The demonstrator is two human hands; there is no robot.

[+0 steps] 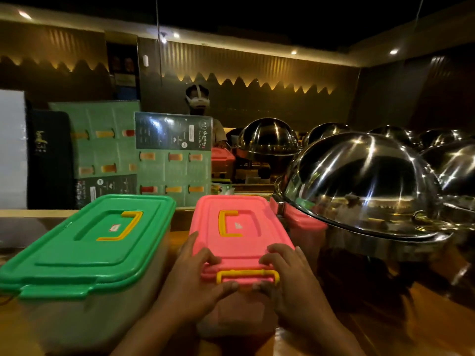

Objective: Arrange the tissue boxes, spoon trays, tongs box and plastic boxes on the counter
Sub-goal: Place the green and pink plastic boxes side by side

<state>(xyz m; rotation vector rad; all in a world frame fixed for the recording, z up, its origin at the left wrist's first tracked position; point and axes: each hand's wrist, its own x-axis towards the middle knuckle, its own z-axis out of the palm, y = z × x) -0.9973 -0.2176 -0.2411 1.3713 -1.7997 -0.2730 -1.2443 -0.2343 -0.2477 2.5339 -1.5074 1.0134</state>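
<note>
Both hands, left hand [195, 276] and right hand [290, 276], grip the pink-lidded box [239, 227] at lower centre; next, square it beside the green-lidded box [84, 242].

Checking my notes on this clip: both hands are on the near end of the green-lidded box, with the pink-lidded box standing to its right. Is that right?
Not quite. In the head view the left hand and the right hand are on the near end of the pink-lidded box, at its yellow latch. The green-lidded box stands untouched to its left.
</note>
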